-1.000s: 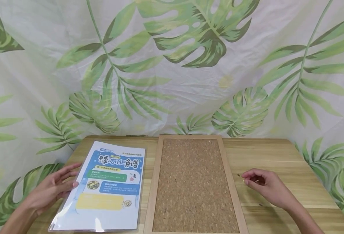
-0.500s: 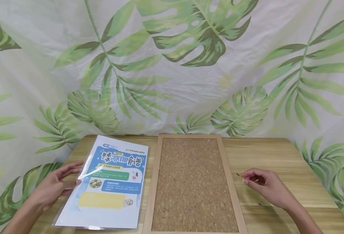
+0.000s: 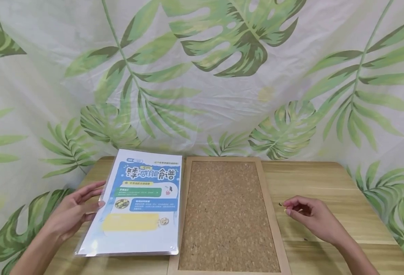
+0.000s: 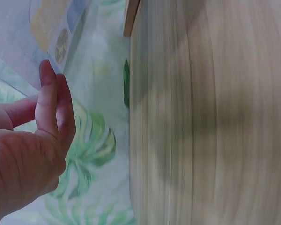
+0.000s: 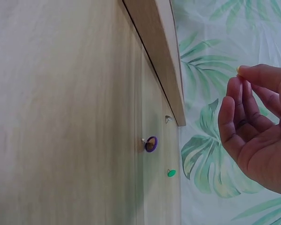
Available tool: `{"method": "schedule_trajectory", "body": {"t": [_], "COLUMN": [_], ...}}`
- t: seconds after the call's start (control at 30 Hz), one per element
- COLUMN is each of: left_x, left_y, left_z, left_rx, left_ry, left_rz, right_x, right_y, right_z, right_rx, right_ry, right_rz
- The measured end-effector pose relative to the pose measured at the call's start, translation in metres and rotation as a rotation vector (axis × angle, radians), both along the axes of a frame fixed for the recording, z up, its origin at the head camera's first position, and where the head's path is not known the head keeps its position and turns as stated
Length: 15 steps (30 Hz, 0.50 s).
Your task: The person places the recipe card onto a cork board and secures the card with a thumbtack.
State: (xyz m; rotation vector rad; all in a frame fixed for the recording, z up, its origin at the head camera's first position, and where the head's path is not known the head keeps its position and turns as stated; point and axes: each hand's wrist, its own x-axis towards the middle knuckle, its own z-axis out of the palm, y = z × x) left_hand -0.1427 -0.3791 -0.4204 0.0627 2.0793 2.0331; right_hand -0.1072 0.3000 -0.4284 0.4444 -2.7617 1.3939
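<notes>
Beneath the corkboard (image 3: 227, 217) spreads our table (image 3: 322, 181). Left of the corkboard, our left hand (image 3: 72, 211) pinches the glossy sheet (image 3: 136, 208) by its edge; we'd best keep it flat. Right of the corkboard, our right hand (image 3: 306, 214) pinches a tiny yellow thing (image 5: 239, 69); a purple pin (image 5: 151, 144) and green pin (image 5: 171, 173) could obstruct us.

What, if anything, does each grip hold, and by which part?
Left grip: printed sheet, by its left edge. Right grip: a tiny yellow thing; which part cannot be told.
</notes>
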Motion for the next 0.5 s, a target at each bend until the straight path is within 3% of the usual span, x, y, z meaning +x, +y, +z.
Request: {"method": "schedule_trajectory", "body": {"t": [0.27,0.5], "left_x": [-0.002,-0.002], "left_y": [0.046,0.085], "left_z": [0.002,0.005], "left_rx": [-0.052,-0.125], "left_ry": [-0.050,-0.058], "left_rz": [0.070,0.075], "right_x": [-0.003,-0.006], "right_y": [-0.003,-0.007], "right_z": [0.002,0.004], "right_rx": [0.003,0.010], "right_ry": [0.009,0.019], "right_rz": [-0.001,0.005]}}
